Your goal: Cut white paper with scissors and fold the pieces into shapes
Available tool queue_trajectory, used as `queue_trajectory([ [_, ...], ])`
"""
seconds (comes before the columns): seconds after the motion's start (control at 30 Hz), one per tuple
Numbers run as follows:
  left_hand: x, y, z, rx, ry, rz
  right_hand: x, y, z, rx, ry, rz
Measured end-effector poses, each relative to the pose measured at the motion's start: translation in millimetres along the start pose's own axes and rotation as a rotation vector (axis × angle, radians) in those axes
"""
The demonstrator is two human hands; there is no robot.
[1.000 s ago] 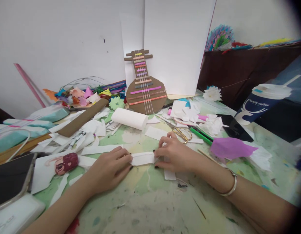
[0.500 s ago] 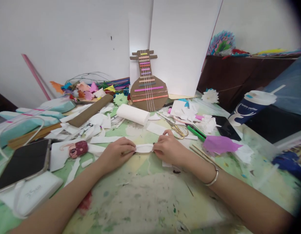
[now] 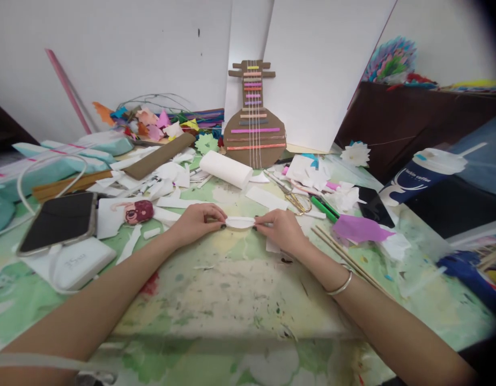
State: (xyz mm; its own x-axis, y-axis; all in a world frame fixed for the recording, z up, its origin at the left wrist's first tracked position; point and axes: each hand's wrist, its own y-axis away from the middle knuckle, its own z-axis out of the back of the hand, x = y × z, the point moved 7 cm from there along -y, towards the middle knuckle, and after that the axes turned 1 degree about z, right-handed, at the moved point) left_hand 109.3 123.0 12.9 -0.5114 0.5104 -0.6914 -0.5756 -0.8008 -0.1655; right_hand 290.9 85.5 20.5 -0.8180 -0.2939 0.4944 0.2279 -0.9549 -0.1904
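Observation:
A narrow white paper strip (image 3: 240,222) stretches between my two hands, slightly curved, just above the stained table cover. My left hand (image 3: 200,221) pinches its left end between thumb and fingers. The right end is pinched by my right hand (image 3: 278,228), whose wrist wears a silver bangle. Behind the strip lies a roll of white paper (image 3: 226,169). A flat white paper piece (image 3: 266,198) rests close beyond my right hand, with gold-handled scissors (image 3: 298,202) beside it.
A cardboard lute (image 3: 256,136) with coloured bars leans on a white board. Phone (image 3: 58,221) and power bank (image 3: 82,262) sit left; a coffee cup (image 3: 422,174), green cutter (image 3: 325,208) and purple paper (image 3: 362,228) are right. White scraps (image 3: 171,177) lie behind my left hand.
The view has tilted down and shifted left, showing the table's front edge. Both hands still hold the strip by its ends; my right-hand fingers have flattened along it.

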Motion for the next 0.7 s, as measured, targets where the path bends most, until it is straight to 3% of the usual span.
queue_trajectory([
  [0.3,2,1,-0.4,-0.046,0.021,0.016,-4,-2,-2,0.035,-0.095,-0.039],
  [0.53,6,-4,-0.2,-0.024,0.112,0.112,-16,-3,-3,-0.027,-0.222,-0.161],
  [0.7,11,-7,-2.0,-0.018,0.111,0.155,-10,-1,1,-0.084,-0.143,-0.152],
])
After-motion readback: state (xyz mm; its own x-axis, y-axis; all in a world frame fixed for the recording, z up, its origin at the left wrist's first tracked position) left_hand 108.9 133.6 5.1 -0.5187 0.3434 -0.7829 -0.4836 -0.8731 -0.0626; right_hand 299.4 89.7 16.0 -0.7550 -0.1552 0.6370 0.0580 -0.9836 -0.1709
